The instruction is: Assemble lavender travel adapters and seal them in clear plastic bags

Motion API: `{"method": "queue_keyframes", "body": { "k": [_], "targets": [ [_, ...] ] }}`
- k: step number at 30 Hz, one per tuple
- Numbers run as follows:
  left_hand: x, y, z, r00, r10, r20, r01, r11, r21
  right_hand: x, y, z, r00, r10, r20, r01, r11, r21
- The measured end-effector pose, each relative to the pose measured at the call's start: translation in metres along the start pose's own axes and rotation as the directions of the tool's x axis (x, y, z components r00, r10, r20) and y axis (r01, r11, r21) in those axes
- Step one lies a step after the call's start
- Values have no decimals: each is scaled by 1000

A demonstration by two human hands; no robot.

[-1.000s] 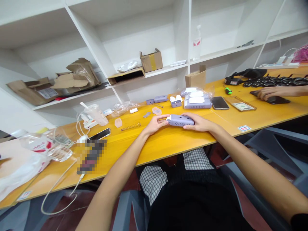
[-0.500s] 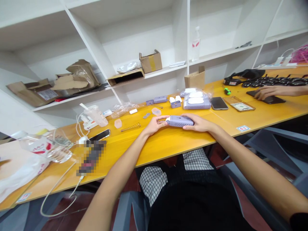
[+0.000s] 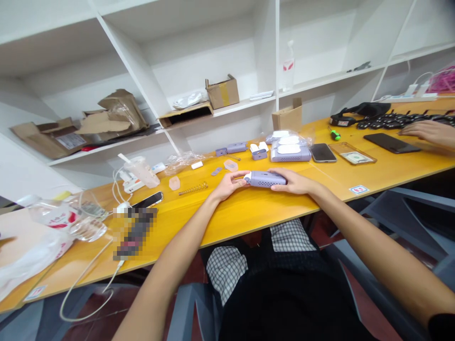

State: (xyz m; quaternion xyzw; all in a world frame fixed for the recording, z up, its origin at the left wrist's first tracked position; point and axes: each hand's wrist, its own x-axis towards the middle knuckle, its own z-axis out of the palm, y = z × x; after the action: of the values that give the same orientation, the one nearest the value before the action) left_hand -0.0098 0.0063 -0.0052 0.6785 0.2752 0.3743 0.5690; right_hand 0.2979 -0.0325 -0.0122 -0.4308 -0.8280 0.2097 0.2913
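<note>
Head view: my left hand [image 3: 227, 185] and right hand [image 3: 293, 182] are apart, gripping opposite ends of a lilac perforated case [image 3: 266, 179], holding it steady over the yellow table [image 3: 256, 213]. Just beyond my left hand lies a brass spring [image 3: 193, 188], set out within reach alongside other small parts. Farther off, a clear bag [image 3: 289, 137] wraps white and lilac pieces, a plastic cup [image 3: 142, 171] holds a straw, and a shelf carton's [image 3: 222, 93] contents stay hidden.
</note>
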Motion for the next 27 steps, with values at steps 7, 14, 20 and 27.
{"method": "queue_keyframes", "body": {
  "k": [7, 14, 20, 27],
  "targets": [
    [0, -1, 1, 1000, 11, 19, -12, 1000, 29, 0, 3, -1, 1000, 1, 2, -1, 1000, 0],
    [0, 0, 4, 998, 42, 44, -46, 995, 93, 1, 6, 2, 1000, -16, -12, 16, 1000, -14],
    [0, -2, 4, 998, 38, 41, -41, 995, 89, 1, 7, 1, 1000, -7, -12, 7, 1000, -21],
    [0, -3, 5, 997, 61, 49, -64, 996, 55, 1, 4, 0, 1000, 3, -11, -3, 1000, -16]
  ]
}}
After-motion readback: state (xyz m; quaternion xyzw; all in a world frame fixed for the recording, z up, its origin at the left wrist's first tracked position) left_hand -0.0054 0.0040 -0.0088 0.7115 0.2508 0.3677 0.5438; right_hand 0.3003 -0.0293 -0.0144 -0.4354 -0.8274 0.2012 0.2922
